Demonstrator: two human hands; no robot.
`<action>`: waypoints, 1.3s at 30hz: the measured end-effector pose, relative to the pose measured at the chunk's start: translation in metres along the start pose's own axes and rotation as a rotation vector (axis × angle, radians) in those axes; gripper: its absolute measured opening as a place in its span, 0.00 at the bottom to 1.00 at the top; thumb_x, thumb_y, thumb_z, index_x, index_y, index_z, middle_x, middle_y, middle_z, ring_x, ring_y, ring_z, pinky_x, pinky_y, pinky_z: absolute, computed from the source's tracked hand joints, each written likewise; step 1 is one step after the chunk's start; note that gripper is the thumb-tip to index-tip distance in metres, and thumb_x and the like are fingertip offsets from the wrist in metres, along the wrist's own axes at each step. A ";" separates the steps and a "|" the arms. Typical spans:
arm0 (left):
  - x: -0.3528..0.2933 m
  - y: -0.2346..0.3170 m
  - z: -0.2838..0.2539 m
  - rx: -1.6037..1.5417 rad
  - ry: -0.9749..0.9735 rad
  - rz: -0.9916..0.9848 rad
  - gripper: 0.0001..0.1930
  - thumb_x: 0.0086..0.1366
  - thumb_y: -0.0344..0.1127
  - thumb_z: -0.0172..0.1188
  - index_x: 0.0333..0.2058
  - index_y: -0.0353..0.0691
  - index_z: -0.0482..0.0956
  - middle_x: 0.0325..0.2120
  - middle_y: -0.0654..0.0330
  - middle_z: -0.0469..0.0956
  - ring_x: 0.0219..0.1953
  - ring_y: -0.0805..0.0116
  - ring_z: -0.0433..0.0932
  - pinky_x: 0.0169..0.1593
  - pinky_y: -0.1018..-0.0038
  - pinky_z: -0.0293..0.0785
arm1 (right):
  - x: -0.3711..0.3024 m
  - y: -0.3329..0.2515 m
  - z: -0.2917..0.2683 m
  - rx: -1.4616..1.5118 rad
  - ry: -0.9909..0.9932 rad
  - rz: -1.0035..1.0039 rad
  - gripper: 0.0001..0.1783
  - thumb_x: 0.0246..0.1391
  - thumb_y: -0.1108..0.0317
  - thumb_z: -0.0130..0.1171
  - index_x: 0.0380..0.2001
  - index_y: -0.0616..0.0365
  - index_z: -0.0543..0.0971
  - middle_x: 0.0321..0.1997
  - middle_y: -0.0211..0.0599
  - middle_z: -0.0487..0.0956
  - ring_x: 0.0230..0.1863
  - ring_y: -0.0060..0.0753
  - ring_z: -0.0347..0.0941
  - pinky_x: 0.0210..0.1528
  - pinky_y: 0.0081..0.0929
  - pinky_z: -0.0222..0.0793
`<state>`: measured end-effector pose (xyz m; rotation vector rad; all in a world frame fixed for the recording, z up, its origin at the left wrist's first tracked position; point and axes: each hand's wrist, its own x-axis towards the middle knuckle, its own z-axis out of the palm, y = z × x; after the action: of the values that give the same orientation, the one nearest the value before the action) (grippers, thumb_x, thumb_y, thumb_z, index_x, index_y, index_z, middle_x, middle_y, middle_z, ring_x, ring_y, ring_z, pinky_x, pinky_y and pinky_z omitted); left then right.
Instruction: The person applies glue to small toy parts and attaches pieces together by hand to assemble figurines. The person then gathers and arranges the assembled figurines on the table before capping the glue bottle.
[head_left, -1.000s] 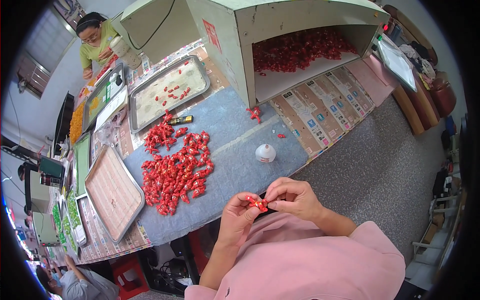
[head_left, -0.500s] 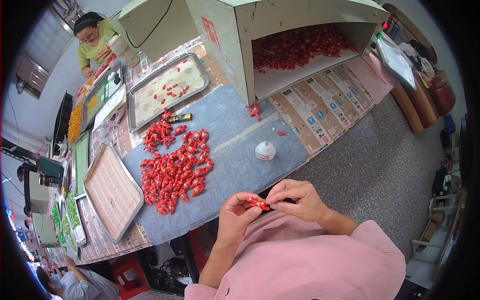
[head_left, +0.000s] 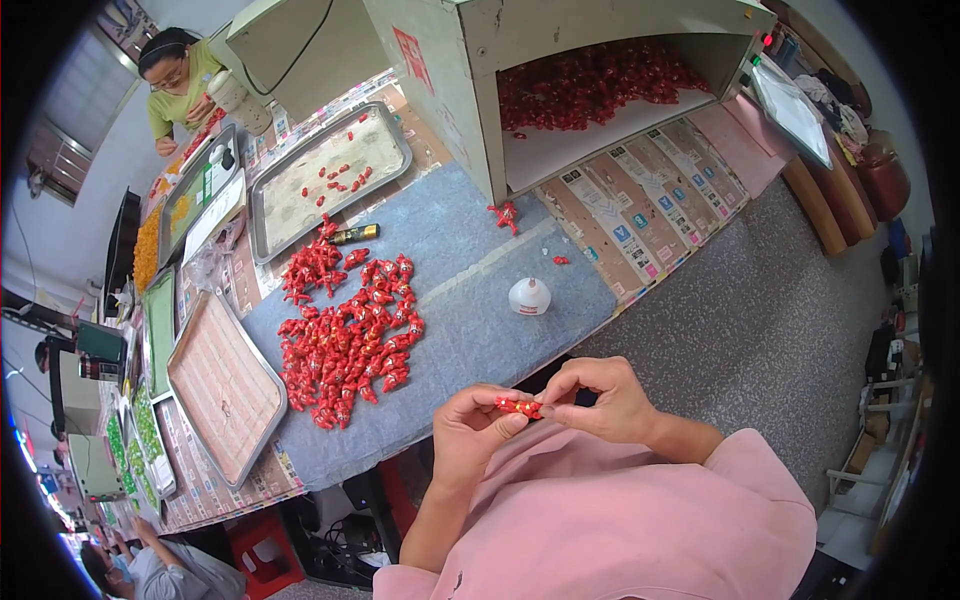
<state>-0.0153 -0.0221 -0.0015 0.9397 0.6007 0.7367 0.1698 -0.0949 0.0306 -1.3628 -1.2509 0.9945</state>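
Note:
Over my lap, just off the table's near edge, my left hand pinches a small red figurine with yellow marks between thumb and fingers. My right hand has its thumb and fingertips closed at the figurine's right end. Whether a separate small part sits in those fingertips is hidden. Beyond my hands, a white squeeze bottle with a narrow tip stands on the blue cloth. To the left lies a heap of similar red figurines.
A small red piece and a lone red figurine lie beyond the bottle. The metal box holds many red pieces. Left are a dark tube, a tray with red bits and a pink-lined tray. A co-worker sits far left.
The figurine has turned slightly in my fingers, while both hands stay nearly in place. The whole view has shifted a little. The lone figurine and the bottle rest where they were.

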 end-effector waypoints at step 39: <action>0.084 0.102 -0.080 0.688 0.361 0.333 0.19 0.56 0.23 0.64 0.47 0.37 0.73 0.33 0.61 0.78 0.34 0.76 0.76 0.40 0.80 0.72 | -0.002 0.007 0.004 -0.022 0.085 -0.145 0.06 0.48 0.77 0.64 0.32 0.62 0.81 0.33 0.36 0.80 0.28 0.22 0.74 0.31 0.18 0.70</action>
<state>-0.0526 0.1226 0.0383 1.5825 1.0679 1.0351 0.1668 -0.0962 0.0228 -1.2985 -1.2809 0.8169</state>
